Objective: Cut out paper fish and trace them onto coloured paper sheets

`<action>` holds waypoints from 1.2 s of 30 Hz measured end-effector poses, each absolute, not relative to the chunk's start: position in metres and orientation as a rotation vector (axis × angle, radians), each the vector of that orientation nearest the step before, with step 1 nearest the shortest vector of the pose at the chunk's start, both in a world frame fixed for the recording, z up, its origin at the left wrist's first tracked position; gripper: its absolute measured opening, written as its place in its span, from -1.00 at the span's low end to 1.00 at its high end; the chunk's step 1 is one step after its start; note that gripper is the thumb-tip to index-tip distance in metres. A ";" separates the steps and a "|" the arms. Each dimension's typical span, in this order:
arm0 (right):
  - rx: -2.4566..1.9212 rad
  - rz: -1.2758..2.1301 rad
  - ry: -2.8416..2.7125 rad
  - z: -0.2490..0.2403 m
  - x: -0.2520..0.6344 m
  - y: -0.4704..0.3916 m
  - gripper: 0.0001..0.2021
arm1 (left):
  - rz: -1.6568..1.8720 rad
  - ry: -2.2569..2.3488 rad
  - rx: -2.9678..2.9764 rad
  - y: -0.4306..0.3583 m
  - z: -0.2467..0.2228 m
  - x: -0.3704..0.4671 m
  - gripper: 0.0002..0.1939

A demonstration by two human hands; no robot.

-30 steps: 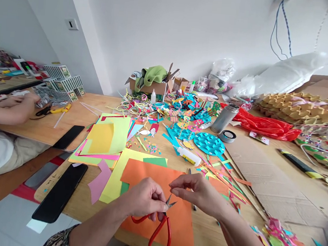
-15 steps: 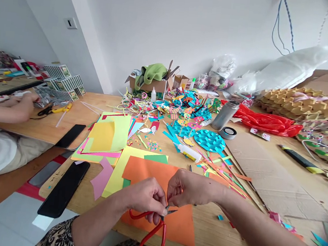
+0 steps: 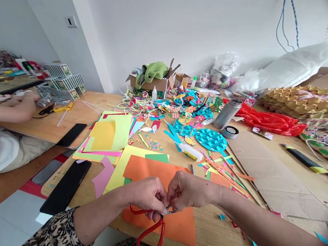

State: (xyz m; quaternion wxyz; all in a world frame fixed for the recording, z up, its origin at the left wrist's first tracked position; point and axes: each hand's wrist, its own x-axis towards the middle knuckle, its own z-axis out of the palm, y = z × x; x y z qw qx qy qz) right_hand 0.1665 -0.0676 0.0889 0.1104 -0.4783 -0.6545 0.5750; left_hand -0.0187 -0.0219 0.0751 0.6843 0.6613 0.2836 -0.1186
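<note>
A pair of red-handled scissors (image 3: pixel 152 241) points away from me above a sheet of orange paper (image 3: pixel 181 230), its loop handles hanging toward the table's front edge. My left hand (image 3: pixel 149 195) is closed around the scissors near the pivot. Right beside it, my right hand (image 3: pixel 185 191) is closed in a pinch at the blades, its fingertips almost meeting the left ones. Whatever lies in that pinch is too small and hidden to make out. Under the orange sheet lie yellow paper (image 3: pixel 114 180) and green paper (image 3: pixel 157 158).
To the left are stacked coloured sheets (image 3: pixel 102 134) and a black phone (image 3: pixel 66 187). Ahead lie a glue bottle (image 3: pixel 190 152), blue paper pieces (image 3: pixel 211 140) and a steel flask (image 3: pixel 227 113). Cardboard (image 3: pixel 281 173) and a cutter knife (image 3: pixel 304 159) are rightward. Another person's arm (image 3: pixel 11 110) rests far left.
The view has shifted slightly. My right fingers have moved down a little over the blade tips, which show less now. The scissors' lower handle has swung slightly left.
</note>
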 end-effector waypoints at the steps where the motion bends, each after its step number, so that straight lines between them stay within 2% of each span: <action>1: -1.410 1.700 -1.912 0.088 0.167 -0.067 -0.80 | -0.272 0.636 1.480 -0.021 0.074 -0.018 -0.92; 7: -1.383 1.908 -1.808 0.082 0.169 -0.063 -0.78 | -0.308 0.619 1.442 -0.018 0.073 -0.017 -0.92; 15: -1.378 1.918 -1.823 0.079 0.172 -0.063 -0.80 | -0.331 0.601 1.455 -0.019 0.075 -0.014 -0.92; 21: -1.481 1.761 -1.986 0.085 0.174 -0.062 -0.77 | -0.299 0.554 1.458 -0.019 0.073 -0.014 -0.92; 26: -1.683 1.466 -2.128 0.081 0.193 -0.060 -0.77 | -0.361 0.477 1.359 -0.019 0.080 -0.022 -0.92; 32: -1.689 1.672 -2.099 0.072 0.213 -0.079 -0.80 | -0.266 0.518 1.315 -0.014 0.069 -0.026 -0.90; 36: -1.772 1.467 -2.142 0.073 0.214 -0.100 -0.77 | -0.106 0.564 1.277 -0.008 0.062 -0.027 -0.83</action>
